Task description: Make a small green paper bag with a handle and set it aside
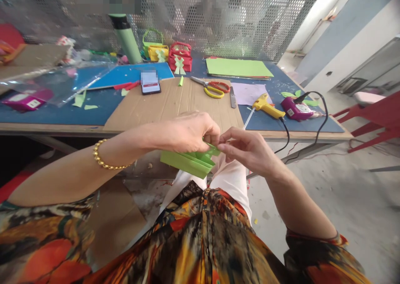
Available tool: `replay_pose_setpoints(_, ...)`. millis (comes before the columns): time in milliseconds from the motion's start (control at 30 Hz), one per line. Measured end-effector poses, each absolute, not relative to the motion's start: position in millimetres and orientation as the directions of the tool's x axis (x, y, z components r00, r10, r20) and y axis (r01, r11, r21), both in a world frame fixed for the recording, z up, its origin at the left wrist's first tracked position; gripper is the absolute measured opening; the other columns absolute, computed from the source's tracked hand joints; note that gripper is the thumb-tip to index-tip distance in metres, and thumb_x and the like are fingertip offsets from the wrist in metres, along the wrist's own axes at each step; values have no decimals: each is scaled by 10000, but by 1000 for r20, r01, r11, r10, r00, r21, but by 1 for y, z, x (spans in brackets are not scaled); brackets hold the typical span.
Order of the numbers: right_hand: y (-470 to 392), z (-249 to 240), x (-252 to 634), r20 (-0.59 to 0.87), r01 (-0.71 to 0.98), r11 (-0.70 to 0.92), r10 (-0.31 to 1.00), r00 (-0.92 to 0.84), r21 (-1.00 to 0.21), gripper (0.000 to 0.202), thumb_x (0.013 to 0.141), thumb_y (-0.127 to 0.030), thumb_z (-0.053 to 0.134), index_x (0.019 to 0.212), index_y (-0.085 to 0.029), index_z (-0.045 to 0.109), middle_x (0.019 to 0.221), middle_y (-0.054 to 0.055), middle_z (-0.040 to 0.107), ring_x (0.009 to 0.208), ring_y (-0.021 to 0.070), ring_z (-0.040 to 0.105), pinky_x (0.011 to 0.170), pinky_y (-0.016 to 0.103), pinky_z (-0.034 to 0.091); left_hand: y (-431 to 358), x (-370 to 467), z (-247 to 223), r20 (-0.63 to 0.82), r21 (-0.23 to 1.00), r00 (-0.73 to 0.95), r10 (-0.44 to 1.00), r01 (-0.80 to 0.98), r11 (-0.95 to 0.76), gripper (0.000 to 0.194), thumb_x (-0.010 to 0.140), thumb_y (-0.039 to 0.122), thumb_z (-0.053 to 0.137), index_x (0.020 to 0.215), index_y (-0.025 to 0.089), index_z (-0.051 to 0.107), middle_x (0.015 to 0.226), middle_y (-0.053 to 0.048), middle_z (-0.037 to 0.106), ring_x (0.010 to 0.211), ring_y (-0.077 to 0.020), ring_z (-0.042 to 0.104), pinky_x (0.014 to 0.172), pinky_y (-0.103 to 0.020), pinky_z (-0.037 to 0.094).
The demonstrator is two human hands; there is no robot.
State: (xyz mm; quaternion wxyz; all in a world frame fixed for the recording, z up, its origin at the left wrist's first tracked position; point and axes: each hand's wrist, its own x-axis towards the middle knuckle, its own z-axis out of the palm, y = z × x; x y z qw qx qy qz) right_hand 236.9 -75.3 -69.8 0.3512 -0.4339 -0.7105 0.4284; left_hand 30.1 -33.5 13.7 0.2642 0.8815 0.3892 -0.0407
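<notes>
Above my lap, off the table's front edge, I hold a green folded paper box (187,164). My left hand (195,129) reaches over it from above, its fingers curled down and gripping the far side. With thumb and forefinger, my right hand (245,148) pinches the box's right end near a small flap. The fingers partly hide the inside of the box. On the table beyond are scissors (215,88) with red and yellow handles, a grey blade (233,97) and a yellow glue gun (267,106).
Brown cardboard (168,104) covers the table's middle. Small paper bags, red (180,59) and yellow (154,52), stand at the back beside a green bottle (128,42). A phone (150,81), green sheets (239,68) and a purple box (296,109) with a black cable lie around.
</notes>
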Motion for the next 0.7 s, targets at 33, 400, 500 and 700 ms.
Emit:
replay_pose_setpoints(33,-75,-69,238,164,308,284,918,-362,-908,427,925,-615,724,932,-188,712,738,-1,634,592,123,593,566,292,466,-33,29,14,-272,432,697,664,705,-563,231,762,146,629,917,193,794,815,-17,742,722,-148,610,684,-276,387)
replay_pose_setpoints(400,-68,-81,229,407,381,536,835,-370,-753,110,923,-320,765,907,-215,736,838,-7,523,717,129,440,663,300,397,-26,21,0,-8,431,743,669,606,-669,347,784,222,649,1130,197,669,815,0,715,710,-161,636,642,-265,373)
replay_pose_setpoints(500,-68,-81,228,433,365,561,819,-378,-743,141,933,-283,742,819,-210,700,835,-6,493,731,134,415,671,298,388,-27,22,-1,16,425,756,654,587,-689,328,805,226,644,1131,207,679,784,8,710,705,-167,635,658,-276,374)
replay_pose_setpoints(700,-69,-80,226,428,370,573,808,-405,-731,200,948,-263,709,763,-206,659,852,-4,484,758,139,422,699,310,398,-29,24,1,-2,456,763,646,576,-678,335,797,170,645,1125,215,700,766,20,699,700,-162,640,702,-280,398)
